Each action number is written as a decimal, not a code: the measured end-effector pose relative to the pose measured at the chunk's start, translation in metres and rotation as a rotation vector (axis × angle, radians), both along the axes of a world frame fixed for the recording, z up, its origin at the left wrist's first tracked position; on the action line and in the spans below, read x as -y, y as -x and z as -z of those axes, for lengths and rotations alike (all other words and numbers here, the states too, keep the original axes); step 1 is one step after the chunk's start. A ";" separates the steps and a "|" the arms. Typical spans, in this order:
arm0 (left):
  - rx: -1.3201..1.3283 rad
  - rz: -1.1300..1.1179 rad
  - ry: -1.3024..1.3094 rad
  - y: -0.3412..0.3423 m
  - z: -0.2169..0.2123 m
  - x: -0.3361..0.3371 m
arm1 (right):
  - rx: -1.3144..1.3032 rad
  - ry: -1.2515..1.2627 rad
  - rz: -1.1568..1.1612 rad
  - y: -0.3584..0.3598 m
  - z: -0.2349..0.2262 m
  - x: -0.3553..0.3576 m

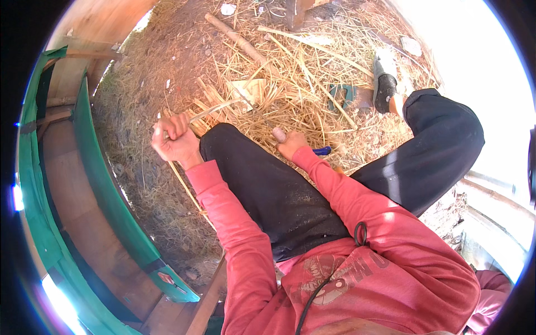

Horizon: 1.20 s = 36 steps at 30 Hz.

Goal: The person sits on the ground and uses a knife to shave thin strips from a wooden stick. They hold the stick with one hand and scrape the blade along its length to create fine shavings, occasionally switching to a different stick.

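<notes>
My left hand (174, 137) is closed round a thin, pale wooden strip (215, 109), beside my left knee. One part of the strip slants up and right over the straw; a thin pale length (187, 187) also runs from below the hand along my left sleeve. To the right of that knee, my right hand (293, 144) has its fingers curled in, near the straw. A pinkish rounded end (278, 134) shows at its upper left. A blue handle (322, 151) pokes out beside my right cuff; whether it is in my grip is hidden.
Loose straw and split strips (312, 72) cover the ground ahead. A thick stick (243, 43) lies beyond, near a wooden post (296, 14). My shod foot (385, 84) is at the right. Green-edged wooden boards (95, 145) curve along the left; a bright pale wall (474, 50) bounds the right.
</notes>
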<state>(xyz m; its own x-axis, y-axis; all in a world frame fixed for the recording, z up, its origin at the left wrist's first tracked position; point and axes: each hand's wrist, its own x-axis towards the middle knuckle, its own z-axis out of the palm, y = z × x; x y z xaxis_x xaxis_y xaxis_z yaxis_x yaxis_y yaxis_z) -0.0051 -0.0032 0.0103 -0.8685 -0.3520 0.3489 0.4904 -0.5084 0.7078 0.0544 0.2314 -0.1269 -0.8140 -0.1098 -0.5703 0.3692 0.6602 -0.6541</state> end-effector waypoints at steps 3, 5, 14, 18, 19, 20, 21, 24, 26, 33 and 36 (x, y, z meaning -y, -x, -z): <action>0.049 0.076 0.172 0.012 -0.005 0.004 | -0.046 0.002 -0.023 0.000 0.004 0.001; 0.067 -0.095 0.197 0.018 -0.016 -0.007 | -0.062 0.011 -0.017 -0.001 0.003 0.001; -0.011 -0.153 0.116 0.021 0.001 -0.003 | -0.151 0.051 0.048 -0.004 0.003 0.002; -0.035 -0.195 0.081 0.016 0.010 0.003 | -0.382 0.249 0.054 -0.002 -0.038 0.011; -0.009 -0.237 0.055 0.014 0.011 0.004 | -0.344 0.266 0.062 -0.001 -0.044 0.012; 0.014 -0.276 0.032 0.013 0.009 0.004 | -0.309 0.286 0.073 0.001 -0.048 0.013; 0.037 -0.317 0.009 0.012 0.007 0.004 | -0.208 0.226 0.119 -0.002 -0.041 0.015; 0.004 -0.333 -0.047 0.010 0.009 0.010 | -0.023 0.062 0.137 -0.017 0.025 0.014; -0.023 -0.322 -0.022 0.020 0.006 0.004 | -0.075 -0.030 0.026 -0.013 0.077 0.001; 0.013 -0.405 -0.086 -0.002 0.009 0.009 | -0.211 0.239 0.116 0.000 -0.022 0.021; 0.033 -0.390 -0.039 -0.002 0.008 0.008 | -0.072 0.045 0.076 -0.011 0.007 0.017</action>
<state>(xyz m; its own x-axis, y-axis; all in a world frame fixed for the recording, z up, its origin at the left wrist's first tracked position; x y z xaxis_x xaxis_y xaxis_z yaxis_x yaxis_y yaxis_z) -0.0036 -0.0116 0.0023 -0.6774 -0.6701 0.3033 0.6296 -0.3150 0.7102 0.0652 0.2145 -0.1334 -0.8597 -0.0706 -0.5058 0.3677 0.6018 -0.7090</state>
